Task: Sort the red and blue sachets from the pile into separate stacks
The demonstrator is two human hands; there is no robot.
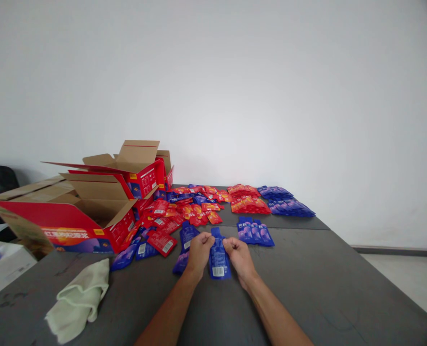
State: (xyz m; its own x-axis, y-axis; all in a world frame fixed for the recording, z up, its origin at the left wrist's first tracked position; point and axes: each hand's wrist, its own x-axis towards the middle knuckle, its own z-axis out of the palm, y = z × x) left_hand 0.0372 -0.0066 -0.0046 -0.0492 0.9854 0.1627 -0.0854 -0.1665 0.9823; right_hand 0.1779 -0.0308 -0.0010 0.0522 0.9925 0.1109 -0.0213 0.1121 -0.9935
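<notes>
A blue pouch (219,257) with a white barcode low on its face is held between my two hands, just above the dark table. My left hand (200,252) pinches its upper left edge. On the opposite edge, the fingers of my right hand (239,254) are closed too. Beyond my right hand, a few blue pouches (254,231) lie overlapped in a row. Left of my left hand are loose blue pouches (187,234), partly hidden by it, and a red pouch (162,241) with its barcode up.
Open red cartons (80,230) stand along the left. Mixed loose red and blue pouches (195,211) spread beside them. Farther back are stacked red pouches (249,204) and stacked blue pouches (289,205). A crumpled pale cloth (80,298) lies at the table's (325,288) front left.
</notes>
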